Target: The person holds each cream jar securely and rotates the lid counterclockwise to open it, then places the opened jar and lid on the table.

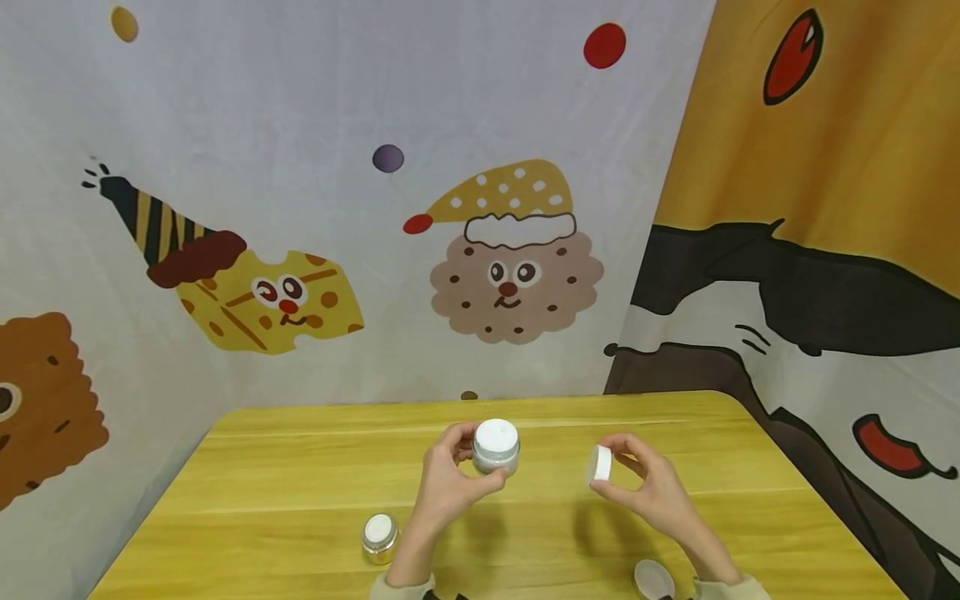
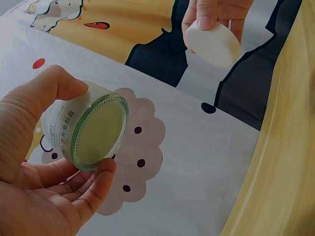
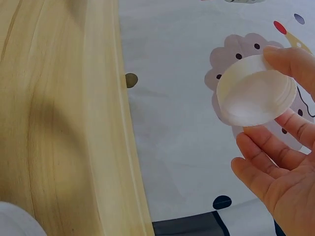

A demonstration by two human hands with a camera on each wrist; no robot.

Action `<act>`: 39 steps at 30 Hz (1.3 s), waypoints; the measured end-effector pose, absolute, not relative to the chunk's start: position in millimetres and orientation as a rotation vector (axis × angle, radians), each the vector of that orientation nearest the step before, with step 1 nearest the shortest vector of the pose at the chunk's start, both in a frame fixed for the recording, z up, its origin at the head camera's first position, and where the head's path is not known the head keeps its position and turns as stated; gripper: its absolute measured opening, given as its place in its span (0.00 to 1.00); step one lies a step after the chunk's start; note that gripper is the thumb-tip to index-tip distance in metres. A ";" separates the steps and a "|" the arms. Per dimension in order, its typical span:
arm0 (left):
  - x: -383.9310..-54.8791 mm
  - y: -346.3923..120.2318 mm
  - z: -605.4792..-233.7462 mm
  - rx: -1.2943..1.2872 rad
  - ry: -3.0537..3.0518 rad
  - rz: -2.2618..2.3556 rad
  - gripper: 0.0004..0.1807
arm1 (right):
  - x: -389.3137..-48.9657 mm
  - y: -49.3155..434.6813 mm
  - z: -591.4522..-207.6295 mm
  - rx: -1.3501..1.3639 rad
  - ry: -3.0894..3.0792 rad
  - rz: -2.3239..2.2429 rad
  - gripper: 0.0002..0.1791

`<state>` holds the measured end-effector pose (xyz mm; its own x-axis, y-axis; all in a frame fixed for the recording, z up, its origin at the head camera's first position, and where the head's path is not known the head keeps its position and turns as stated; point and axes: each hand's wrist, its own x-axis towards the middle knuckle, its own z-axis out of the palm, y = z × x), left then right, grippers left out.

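Observation:
Above the table my left hand [image 1: 452,482] grips a glass cream jar [image 1: 497,450] between thumb and fingers. Its top is white in the head view; the left wrist view shows printed text on its side and a thick clear base. Off to the right, my right hand [image 1: 651,486] pinches a white screw lid [image 1: 602,464] by its rim, apart from the jar. In the right wrist view the hollow inside of the lid [image 3: 258,96] is visible, with thumb above and fingers below.
A smaller jar with a white top [image 1: 380,533] stands on the wooden table [image 1: 285,483] beside my left forearm. Near my right wrist lies a round whitish disc [image 1: 653,579]. A cartoon-printed curtain [image 1: 315,125] hangs behind the table's far edge.

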<state>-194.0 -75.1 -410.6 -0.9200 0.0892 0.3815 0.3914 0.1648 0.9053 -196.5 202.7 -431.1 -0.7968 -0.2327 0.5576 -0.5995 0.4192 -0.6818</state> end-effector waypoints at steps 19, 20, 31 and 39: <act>-193.9 -75.8 -411.1 -0.468 -2.202 -1.829 0.27 | -195.3 202.2 -432.6 0.731 -2.335 1.364 0.27; -193.9 -75.8 -411.4 -0.468 -2.202 -1.831 0.27 | -195.5 202.5 -433.1 0.732 -2.343 1.346 0.27; -193.7 -75.2 -412.1 -0.457 -2.211 -1.828 0.26 | -196.1 203.1 -439.0 0.719 -2.464 1.153 0.25; -192.4 -75.0 -411.4 -0.472 -2.204 -1.810 0.27 | -195.9 206.0 -446.8 0.798 -2.548 1.053 0.25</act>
<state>-192.4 -75.0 -411.4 -0.9164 0.0896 0.3902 0.4001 0.1755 0.8995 -195.9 206.0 -446.8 -0.8116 -0.3866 0.4379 -0.5830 0.5837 -0.5652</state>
